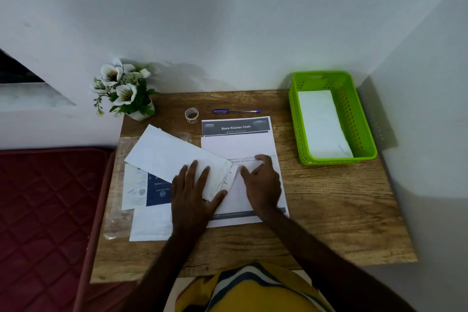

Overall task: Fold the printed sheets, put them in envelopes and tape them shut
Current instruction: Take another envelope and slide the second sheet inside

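Note:
A long white envelope (164, 154) lies slanted across the middle of the wooden table (329, 210). My left hand (192, 195) presses flat on its right end with straight fingers. My right hand (263, 182) rests beside the envelope's mouth on a folded white sheet (240, 195), with its fingers bent; what they hold is unclear. Under both lies a printed sheet (235, 128) headed "Store Kitchen Cloth". A small roll of clear tape (191, 114) stands behind the papers.
A green plastic basket (364, 119) at the back right holds a white envelope (321, 124). A blue pen (236, 111) lies near the wall. A flower pot (126, 91) stands back left. More printed papers (149, 192) lie left. A red mattress (43, 210) borders the table.

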Available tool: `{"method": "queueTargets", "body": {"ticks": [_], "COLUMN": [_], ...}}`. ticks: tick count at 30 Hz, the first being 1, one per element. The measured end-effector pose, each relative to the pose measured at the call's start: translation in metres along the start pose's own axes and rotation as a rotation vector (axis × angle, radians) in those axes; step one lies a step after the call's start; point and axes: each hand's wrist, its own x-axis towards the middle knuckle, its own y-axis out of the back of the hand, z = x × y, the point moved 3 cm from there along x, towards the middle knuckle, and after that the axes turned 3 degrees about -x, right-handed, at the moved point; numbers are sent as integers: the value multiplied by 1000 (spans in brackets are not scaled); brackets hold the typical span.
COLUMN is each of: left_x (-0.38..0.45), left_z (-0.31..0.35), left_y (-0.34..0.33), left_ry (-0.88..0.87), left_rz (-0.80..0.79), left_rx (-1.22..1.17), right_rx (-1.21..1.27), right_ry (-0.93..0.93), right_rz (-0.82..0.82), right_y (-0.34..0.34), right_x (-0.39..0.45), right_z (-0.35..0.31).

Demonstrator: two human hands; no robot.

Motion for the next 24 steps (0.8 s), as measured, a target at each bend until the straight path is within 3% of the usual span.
{"method": "queueTargets", "body": {"ticks": [4, 24], "left_x": [-1, 0], "left_z": [1, 0], "left_y": [-1, 0], "left_ry": [7, 32], "left_rz": [-14, -54], "left_rx": [0, -4], "right_rx": [13, -13], "right_ry": [-92, -201], "right_rz": [70, -7], "right_y": [18, 16], "right_x": [22, 69], "right_z": [3, -8]}}
